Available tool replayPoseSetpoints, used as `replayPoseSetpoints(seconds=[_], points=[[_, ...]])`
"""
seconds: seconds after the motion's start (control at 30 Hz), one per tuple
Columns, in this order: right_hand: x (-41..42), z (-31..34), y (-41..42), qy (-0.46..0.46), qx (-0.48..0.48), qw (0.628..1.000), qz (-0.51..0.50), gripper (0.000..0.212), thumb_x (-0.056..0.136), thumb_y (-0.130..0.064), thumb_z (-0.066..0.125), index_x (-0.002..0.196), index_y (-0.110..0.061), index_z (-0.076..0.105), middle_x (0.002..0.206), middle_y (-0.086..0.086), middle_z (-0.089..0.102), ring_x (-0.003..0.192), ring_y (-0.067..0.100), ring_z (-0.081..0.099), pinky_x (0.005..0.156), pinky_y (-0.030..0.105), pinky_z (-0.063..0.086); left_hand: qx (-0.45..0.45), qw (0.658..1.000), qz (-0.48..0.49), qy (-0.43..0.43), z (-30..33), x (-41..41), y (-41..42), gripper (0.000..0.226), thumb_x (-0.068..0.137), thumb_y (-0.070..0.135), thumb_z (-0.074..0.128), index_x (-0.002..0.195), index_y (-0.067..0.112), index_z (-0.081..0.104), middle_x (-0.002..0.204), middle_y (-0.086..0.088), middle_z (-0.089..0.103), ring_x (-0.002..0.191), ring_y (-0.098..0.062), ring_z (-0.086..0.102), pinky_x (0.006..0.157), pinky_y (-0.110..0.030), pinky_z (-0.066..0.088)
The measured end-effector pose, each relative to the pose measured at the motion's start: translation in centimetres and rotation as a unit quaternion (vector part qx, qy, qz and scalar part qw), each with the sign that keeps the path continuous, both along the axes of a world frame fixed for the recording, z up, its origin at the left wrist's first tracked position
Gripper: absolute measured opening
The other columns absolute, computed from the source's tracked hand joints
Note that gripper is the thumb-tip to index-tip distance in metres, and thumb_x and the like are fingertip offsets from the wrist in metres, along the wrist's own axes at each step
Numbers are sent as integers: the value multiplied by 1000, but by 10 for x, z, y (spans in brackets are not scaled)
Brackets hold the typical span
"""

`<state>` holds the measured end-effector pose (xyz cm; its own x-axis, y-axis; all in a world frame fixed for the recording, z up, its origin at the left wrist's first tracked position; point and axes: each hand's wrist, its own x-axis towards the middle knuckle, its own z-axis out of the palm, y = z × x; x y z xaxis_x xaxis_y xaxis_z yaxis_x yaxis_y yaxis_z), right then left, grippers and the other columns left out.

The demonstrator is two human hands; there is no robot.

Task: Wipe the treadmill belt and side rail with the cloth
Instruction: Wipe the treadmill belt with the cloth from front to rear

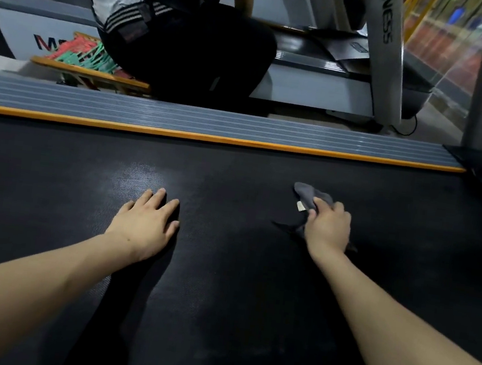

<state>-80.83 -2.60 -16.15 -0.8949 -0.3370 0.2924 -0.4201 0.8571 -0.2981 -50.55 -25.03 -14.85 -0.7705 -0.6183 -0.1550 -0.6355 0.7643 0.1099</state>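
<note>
While one cloth (pixel 310 197) sits gripped, two hands (pixel 146 222) touch belt (pixel 222 285).

both arms outstretched; left hand (pixel 146 221) flat, right hand (pixel 328 228) curled, gripping.

Cloth (pixel 310 197) mostly covered by right hand (pixel 329 227); only a bunched end, a pale tag and a dark corner showing. Fingertips buried in the fabric. Treadmill belt (pixel 237 287) cut off left, right and bottom. Side rail (pixel 210 120) cropped at left edge. Second person (pixel 176 25) beyond rail cut off at top edge. Lettering on neighbouring treadmill (pixel 319 89) partly blocked. Background at top right too blurred to read.
</note>
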Motion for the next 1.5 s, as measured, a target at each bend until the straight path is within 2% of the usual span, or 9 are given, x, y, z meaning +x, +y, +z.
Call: replayPoseSetpoints(seconds=[0.17, 0.3, 0.43, 0.63, 0.8, 0.9, 1.13, 1.33, 1.5], points=[[107, -12, -86, 45, -38, 995, 78, 24, 80, -29, 70, 104, -24, 69, 99, 11, 55, 85, 36, 54, 65, 38, 43, -10, 1000, -7, -4, 4, 3, 0, 56, 102, 55, 32, 154, 36, 27, 166, -2, 16, 154, -25, 14, 119, -47, 28], [189, -11, -135, 28, -50, 967, 247, 27, 88, -32, 64, 115, -33, 65, 103, 4, 52, 93, 28, 48, 76, 40, 44, -37, 999, -7, 0, 8, 5, 0, 53, 100, 53, 35, 150, 35, 34, 162, 0, 26, 149, -22, 25, 113, -45, 35], [144, -11, -109, 2, -48, 947, 317, 34, 86, -30, 62, 119, -32, 69, 101, 5, 55, 91, 32, 51, 76, 40, 47, -42, 999, -9, 11, 4, 5, 0, 52, 100, 52, 36, 148, 33, 36, 158, 0, 31, 147, -23, 25, 112, -45, 36], [11, -6, -4, 6, -12, 999, 47, 35, 94, -30, 57, 128, -29, 65, 117, 13, 53, 103, 37, 49, 89, 43, 48, -28, 1000, -2, 8, 1, 4, 3, 52, 102, 51, 32, 151, 34, 30, 162, 0, 24, 152, -23, 18, 117, -45, 30], [42, -8, -24, 13, 16, 999, -42, 28, 96, -30, 53, 123, -25, 63, 118, 15, 50, 102, 36, 48, 80, 42, 43, -31, 999, -8, -1, 5, 12, 8, 53, 101, 53, 32, 150, 33, 31, 161, 0, 25, 152, -24, 18, 116, -46, 31], [117, -11, -74, 42, 3, 998, 55, 24, 89, -33, 59, 111, -24, 64, 104, 11, 52, 92, 34, 52, 68, 40, 44, -50, 998, -17, -22, 8, 27, 12, 52, 100, 53, 31, 147, 34, 33, 151, 4, 34, 144, -20, 28, 109, -43, 39], [181, -4, -93, -1, -14, 951, 308, 36, 92, -32, 59, 128, -32, 60, 111, 8, 53, 102, 30, 49, 86, 43, 47, -40, 998, -34, -42, 16, 52, 27, 52, 100, 55, 33, 147, 34, 34, 152, 5, 34, 143, -18, 30, 107, -42, 41], [45, -12, 24, -9, -38, 997, 73, 36, 92, -45, 50, 123, -29, 64, 111, 11, 52, 100, 36, 54, 79, 40, 47, -23, 999, -32, -22, 15, 38, 51, 50, 100, 53, 32, 146, 31, 34, 155, 0, 30, 146, -22, 25, 110, -45, 38], [62, -19, 12, -30, -66, 994, -85, 32, 99, -42, 52, 120, -22, 64, 112, 12, 51, 98, 34, 49, 78, 39, 39, -1, 1000, 14, -4, 7, 40, 72, 57, 104, 47, 27, 158, 29, 19, 168, -4, 9, 155, -27, 5, 123, -47, 17]])
